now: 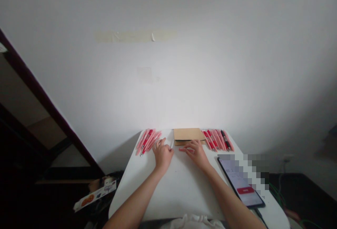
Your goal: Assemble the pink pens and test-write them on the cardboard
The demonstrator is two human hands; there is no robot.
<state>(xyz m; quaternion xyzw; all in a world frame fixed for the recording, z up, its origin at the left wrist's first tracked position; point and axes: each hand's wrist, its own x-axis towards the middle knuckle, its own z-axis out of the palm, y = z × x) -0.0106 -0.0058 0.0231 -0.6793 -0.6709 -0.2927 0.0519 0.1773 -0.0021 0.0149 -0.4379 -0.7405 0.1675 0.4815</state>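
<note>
My left hand [162, 156] is above the table, its thumb and index finger pinched together beside a thin, pale, see-through piece [172, 143] whose kind I cannot make out. To its upper left lies a loose pile of pink and red pens [149, 140]. My right hand [196, 153] has its fingers closed on a slim pink pen [181, 149], held roughly level, with only part of it showing. Just behind the right fingers sits a tan cardboard box [189, 134]. A row of pink, red and black pens [217, 140] lies to the right of the box.
The white table [175, 194] stands against a pale wall [223, 64]. A phone [243, 183] with a lit screen lies along its right edge, a cable [259, 216] at its lower end. Left of the table, a printed white strip [96, 195] lies lower down, near a dark frame [50, 106].
</note>
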